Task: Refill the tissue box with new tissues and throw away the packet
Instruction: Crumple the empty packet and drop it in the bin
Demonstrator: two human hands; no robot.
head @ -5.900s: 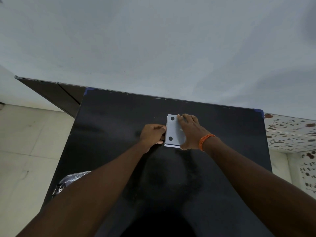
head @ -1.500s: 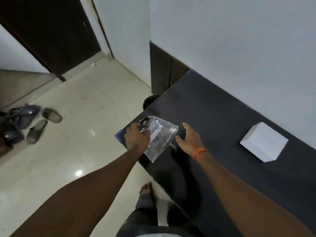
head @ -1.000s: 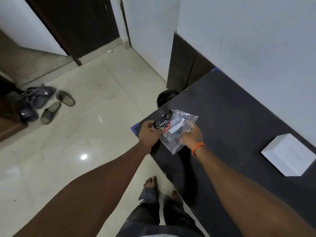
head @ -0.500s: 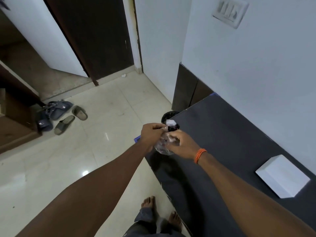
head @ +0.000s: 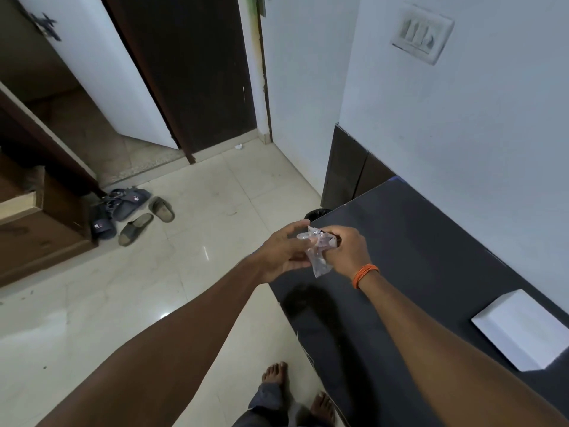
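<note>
The clear plastic tissue packet (head: pixel 317 251) is crumpled into a small wad above the black table's near left corner. My right hand (head: pixel 345 251), with an orange thread at the wrist, is closed around the wad. My left hand (head: pixel 283 254) touches the packet's left side with its fingers spread and loosely curled. The white tissue box (head: pixel 520 329) lies on the black table (head: pixel 431 241) far to the right, apart from both hands.
A black bin (head: pixel 315 214) shows partly behind the table's far left corner, just beyond my hands. Several sandals (head: pixel 132 214) lie on the cream tiled floor by a dark doorway. My bare feet (head: pixel 295 386) stand beside the table's edge. A switch plate (head: pixel 421 32) is on the wall.
Both hands lifted the flat packet off the table's corner and squeezed it into a small wad. My view swung left and up, away from the tissue box.
</note>
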